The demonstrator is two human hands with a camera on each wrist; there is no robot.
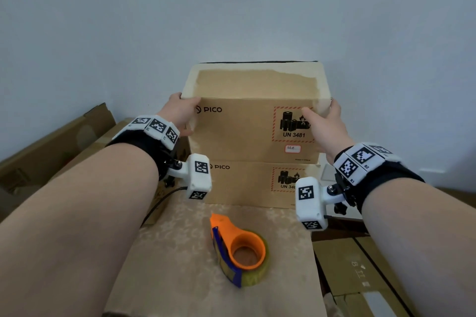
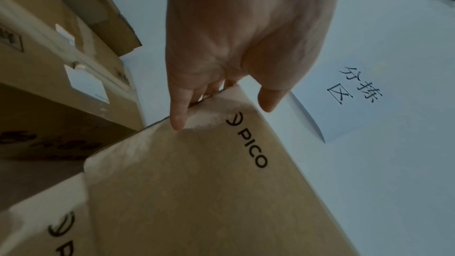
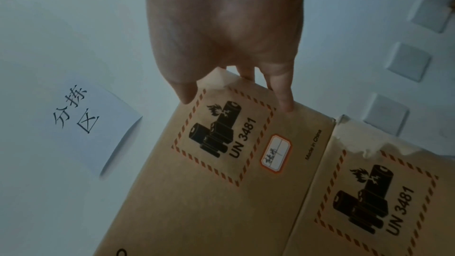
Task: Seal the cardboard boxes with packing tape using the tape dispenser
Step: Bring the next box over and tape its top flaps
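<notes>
Head view: both hands clasp the upper PICO cardboard box (image 1: 255, 121) by its top corners, left hand (image 1: 177, 113) and right hand (image 1: 327, 123) with thumbs in front and fingers behind, likely steadying or lifting it off the lower box (image 1: 257, 183). The orange tape dispenser (image 1: 238, 247) lies unused nearby, on the surface in front.

Both forearms were bare, with no sleeves. Each wrist wore a black strap (image 1: 139, 140) topped by a white padded band of square black-and-white coded markers (image 1: 157, 126); the right wrist's band (image 1: 360, 159) bore small printed labels such as R1 and R2. Under each wrist a black bracket with a screw carried a white rounded camera housing (image 1: 199, 179), marked with the same coded squares; the right one (image 1: 309, 203) matched it. A thin black cable (image 1: 159, 203) trailed from the left unit.
</notes>
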